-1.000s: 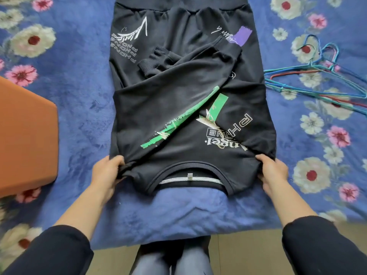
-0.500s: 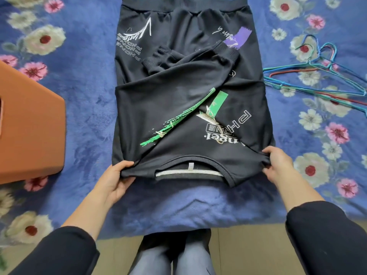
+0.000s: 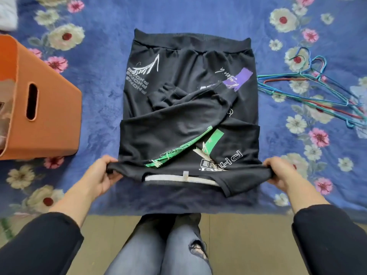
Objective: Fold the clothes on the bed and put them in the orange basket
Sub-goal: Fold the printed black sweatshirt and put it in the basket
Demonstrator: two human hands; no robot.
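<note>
I see long black fabric sleeves: left sleeve (image 3: 39, 245), right sleeve (image 3: 327, 239), cuffs ending mid-forearm. Bare left hand (image 3: 99, 175) and right hand (image 3: 282, 173). Faded blue-grey denim jeans (image 3: 149, 251), frayed rip (image 3: 196, 249) at right knee.

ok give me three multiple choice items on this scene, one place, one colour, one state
1. Relative to the black sweatshirt, the orange basket stands: A right B left C on top
2. The bedspread's ground colour: A blue B red C white
3. The sweatshirt's collar end is: A flat, untouched B in the basket C gripped by both hands
Answers: B, it sits on the left hand's side; A, blue shows between the flowers; C, left and right hand each grip a corner.
</note>
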